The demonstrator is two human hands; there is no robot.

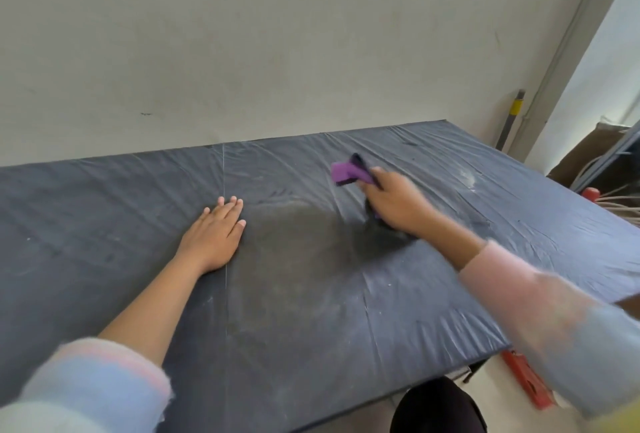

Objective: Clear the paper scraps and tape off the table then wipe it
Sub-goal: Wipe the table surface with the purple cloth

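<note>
While left hand (215, 233) lies flat, released, on table (104, 218) | right hand (393, 202) clenches purple cloth (346, 172)

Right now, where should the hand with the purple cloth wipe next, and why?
Probably sweep the purple cloth in the right hand toward the table's far right corner. A whitish dusty smear shows there, while the middle patch looks darker, likely already wiped. The left hand lies flat, steadying the cover.

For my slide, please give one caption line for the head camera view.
Right hand wipes the dark covered table with a purple cloth; left hand rests flat.
</note>
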